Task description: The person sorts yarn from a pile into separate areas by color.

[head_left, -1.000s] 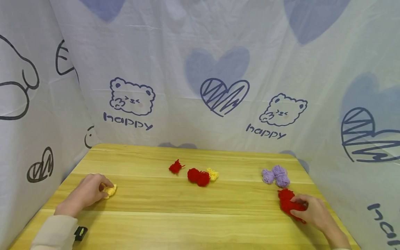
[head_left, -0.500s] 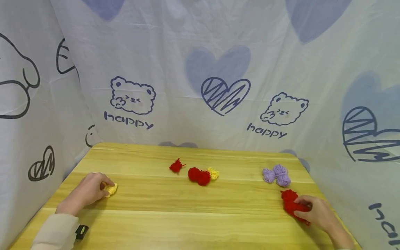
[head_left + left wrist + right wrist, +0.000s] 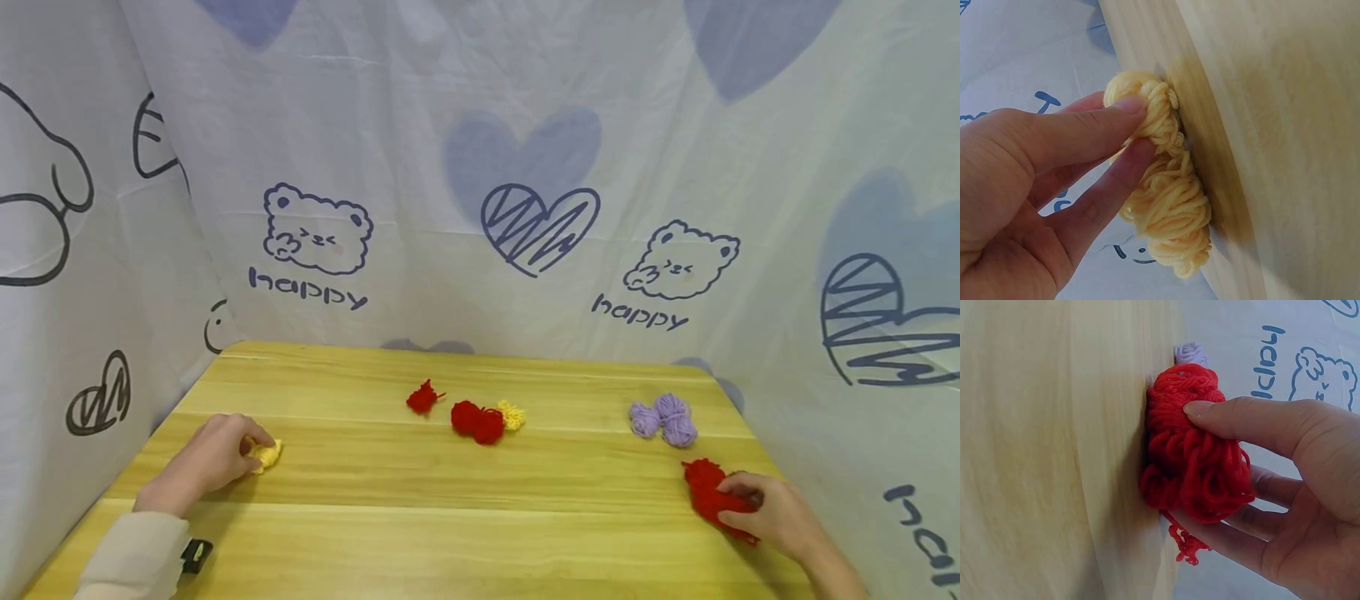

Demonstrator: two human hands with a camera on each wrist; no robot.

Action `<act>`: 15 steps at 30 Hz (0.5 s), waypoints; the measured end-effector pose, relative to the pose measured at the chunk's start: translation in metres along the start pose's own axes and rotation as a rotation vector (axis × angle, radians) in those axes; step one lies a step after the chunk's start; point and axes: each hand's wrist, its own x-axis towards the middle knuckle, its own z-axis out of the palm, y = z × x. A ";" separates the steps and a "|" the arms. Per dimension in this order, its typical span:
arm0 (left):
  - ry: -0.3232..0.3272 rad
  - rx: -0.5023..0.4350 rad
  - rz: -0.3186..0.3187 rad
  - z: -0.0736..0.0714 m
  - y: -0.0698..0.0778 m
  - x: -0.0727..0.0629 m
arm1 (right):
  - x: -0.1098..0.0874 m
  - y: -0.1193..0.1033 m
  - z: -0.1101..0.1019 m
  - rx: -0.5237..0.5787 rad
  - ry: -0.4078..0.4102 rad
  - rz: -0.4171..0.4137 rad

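At the left of the table, my left hand pinches a small bundle of yellow yarn. In the left wrist view, thumb and fingers close on the upper end of this yellow yarn, whose lumpy length runs down beside the wooden surface. Over on the right side, my right hand grips a bundle of red yarn. The right wrist view has the thumb on one side of the red yarn and the fingers behind and under it; a loose strand dangles at its lower end.
Two lilac yarn balls lie behind the right hand. Mid-table are joined red yarn balls, a yellow yarn piece touching them, and a small red scrap. A printed white cloth hangs behind the wooden table.
My right hand has shifted a little to the right and nearer me, bringing the red yarn with it. The left hand stays where it was on the yellow yarn.
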 end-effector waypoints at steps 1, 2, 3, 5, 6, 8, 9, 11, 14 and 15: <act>0.001 0.000 0.000 0.000 0.000 0.000 | 0.000 0.001 0.000 0.003 -0.004 0.002; 0.002 0.000 0.000 0.000 0.000 0.000 | 0.000 0.001 0.000 0.007 -0.010 0.005; 0.003 0.000 0.001 0.000 0.000 0.000 | 0.000 0.001 -0.001 0.011 -0.014 0.008; 0.004 -0.001 0.002 0.001 0.000 -0.001 | -0.001 0.002 -0.002 0.015 -0.019 0.017; 0.004 -0.001 0.002 0.001 0.000 -0.001 | -0.001 0.002 -0.002 0.019 -0.023 0.019; 0.004 -0.002 0.002 0.001 0.000 -0.001 | -0.001 0.003 -0.002 0.020 -0.027 0.025; 0.004 -0.001 0.002 0.001 0.000 0.000 | -0.001 0.003 -0.002 0.020 -0.027 0.027; 0.003 -0.001 0.001 0.001 -0.001 0.000 | -0.001 0.004 -0.003 0.020 -0.028 0.028; 0.003 0.000 0.000 0.001 -0.001 0.000 | -0.001 0.005 -0.003 0.016 -0.027 0.027; 0.004 0.000 0.000 0.001 -0.001 0.000 | -0.001 0.005 -0.003 0.016 -0.028 0.028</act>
